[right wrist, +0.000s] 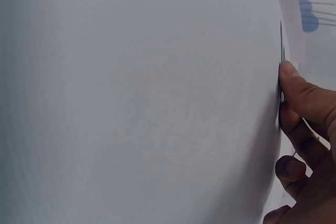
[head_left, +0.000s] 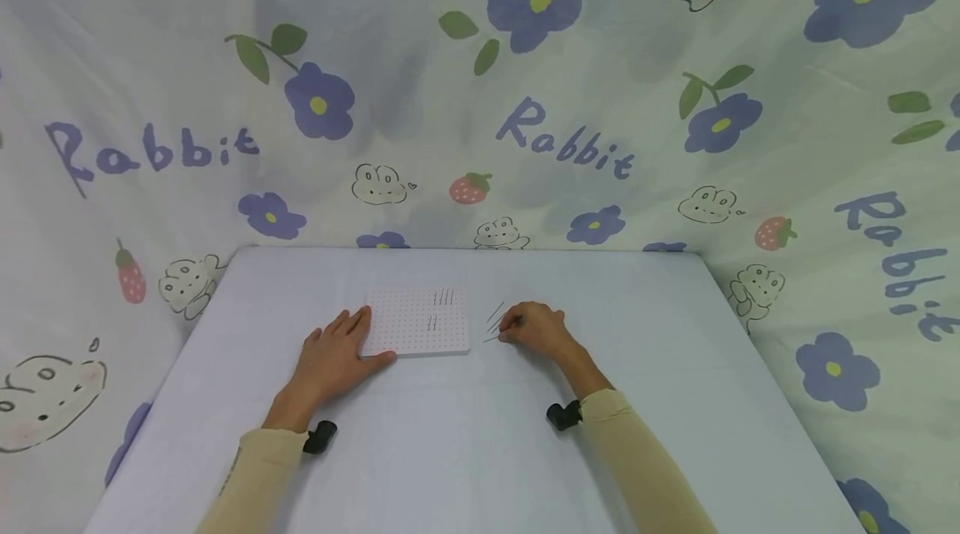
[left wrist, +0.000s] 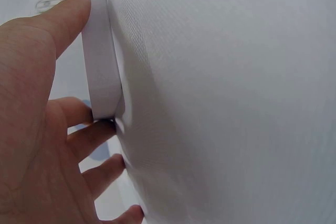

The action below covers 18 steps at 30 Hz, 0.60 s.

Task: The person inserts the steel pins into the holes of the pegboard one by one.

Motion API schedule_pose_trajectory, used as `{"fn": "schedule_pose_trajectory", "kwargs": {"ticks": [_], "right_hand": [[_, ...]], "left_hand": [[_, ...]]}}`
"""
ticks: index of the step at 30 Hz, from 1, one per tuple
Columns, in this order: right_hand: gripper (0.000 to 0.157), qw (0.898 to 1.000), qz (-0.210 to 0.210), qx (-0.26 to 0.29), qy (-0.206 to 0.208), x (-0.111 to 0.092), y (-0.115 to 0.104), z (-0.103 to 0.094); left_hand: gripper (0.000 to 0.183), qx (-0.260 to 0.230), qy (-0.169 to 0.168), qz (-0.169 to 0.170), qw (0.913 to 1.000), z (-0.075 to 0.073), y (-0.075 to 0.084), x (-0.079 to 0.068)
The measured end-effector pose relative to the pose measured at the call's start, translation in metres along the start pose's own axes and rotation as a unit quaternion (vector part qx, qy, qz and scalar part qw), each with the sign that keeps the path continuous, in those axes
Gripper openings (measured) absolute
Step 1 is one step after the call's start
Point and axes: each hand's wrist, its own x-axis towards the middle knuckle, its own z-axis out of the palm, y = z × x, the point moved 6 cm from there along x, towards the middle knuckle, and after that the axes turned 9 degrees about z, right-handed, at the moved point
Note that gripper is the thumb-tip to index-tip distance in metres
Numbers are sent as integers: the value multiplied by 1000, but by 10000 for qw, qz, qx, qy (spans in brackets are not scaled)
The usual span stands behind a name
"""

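A white pegboard (head_left: 405, 334) with a grid of small dots or holes lies on the table. Several thin needles (head_left: 444, 297) stand in two groups toward its right part. My left hand (head_left: 333, 359) rests at its near left corner. The thumb lies along the near edge, with the fingers spread at the left side; the left wrist view shows the thumb against the board's thick side (left wrist: 100, 51). To the right of the board, my right hand (head_left: 538, 328) pinches a needle (right wrist: 281, 40) low over the table, between thumb and index finger. More loose needles (head_left: 495, 313) lie just left of it.
The table (head_left: 465, 451) has a white cover. A curtain (head_left: 420, 109) printed with flowers, rabbits and lettering hangs behind it and at both sides. Each wrist carries a small black camera (head_left: 564, 415) near the sleeve cuff.
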Motion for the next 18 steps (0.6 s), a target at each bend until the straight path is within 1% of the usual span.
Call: {"fn": "schedule_pose_trajectory", "kwargs": {"ticks": [7,18], "right_hand": [[9,9991,-34,-409,113,1,-2,3],[12,9971,-154,-720,180,0,-6,7]], "left_hand": [[98,-17,20,-10,10000,1,-1,0],[98,16,90,4,10000,2,-1,0]]}}
